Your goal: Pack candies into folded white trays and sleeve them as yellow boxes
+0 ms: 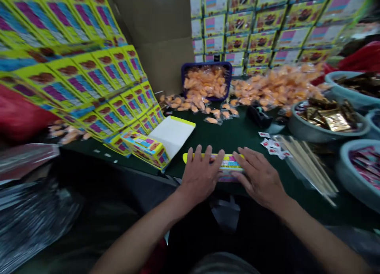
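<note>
A small carton [230,163], yellow with pink and blue print, lies at the front edge of the dark green table. My left hand [202,171] rests over its left part, fingers spread and lying flat across the top. At the right end of the carton is my right hand [259,177], its fingers stretched out along the top edge and the thumb apart on the near side. Both hands touch the carton, and they hide much of it. To the left stands another printed carton [148,147] beside an opened white-lined box [173,135].
Stacked yellow cartons [97,76] rise at the left, more wrapped boxes [237,28] at the back. Orange wrapped pieces [276,86] lie around a purple basket [228,82]. To the right are a tape dispenser [258,115], small stickers [273,145], wooden sticks [308,167] and bowls of packets [323,135].
</note>
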The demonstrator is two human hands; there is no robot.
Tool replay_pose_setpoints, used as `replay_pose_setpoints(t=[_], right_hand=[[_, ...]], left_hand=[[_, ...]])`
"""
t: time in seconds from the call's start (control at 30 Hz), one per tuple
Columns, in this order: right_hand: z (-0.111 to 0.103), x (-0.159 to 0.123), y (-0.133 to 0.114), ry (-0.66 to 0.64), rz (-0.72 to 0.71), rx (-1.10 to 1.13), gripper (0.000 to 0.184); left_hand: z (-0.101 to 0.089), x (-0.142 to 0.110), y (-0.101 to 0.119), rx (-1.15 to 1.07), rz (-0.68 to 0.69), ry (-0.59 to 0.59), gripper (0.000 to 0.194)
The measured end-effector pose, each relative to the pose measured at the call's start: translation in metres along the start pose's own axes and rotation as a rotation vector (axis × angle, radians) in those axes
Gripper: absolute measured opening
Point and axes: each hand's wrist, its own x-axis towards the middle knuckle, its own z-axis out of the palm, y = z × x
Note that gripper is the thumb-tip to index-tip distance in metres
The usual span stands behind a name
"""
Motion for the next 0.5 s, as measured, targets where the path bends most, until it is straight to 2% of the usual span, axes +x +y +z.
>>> replay_pose_setpoints(t=[0.13, 0.33, 0.4, 0.5], right_hand=[[-0.001, 0.002, 0.008, -0.014, -0.111, -0.029, 0.064], [0.005, 0.003, 0.039, -0.019, -0.205, -0.062, 0.056], [0.004, 0.002, 0.044, -0.019, -0.197, -0.044, 0.055], [-0.002, 0.003, 0.041, -0.041, -0.165, -0.023, 0.053]], left_hand=[[-0.003, -0.006, -0.004, -0.031, -0.023, -0.011, 0.063], [-0.005, 0.013, 0.006, -0.105, 0.004, -0.014, 0.062], [-0.013, 0.011, -0.003, -0.197, 0.070, -0.043, 0.069], [-0.023, 0.000, -0.032, -0.285, 0.138, -0.037, 0.092]])
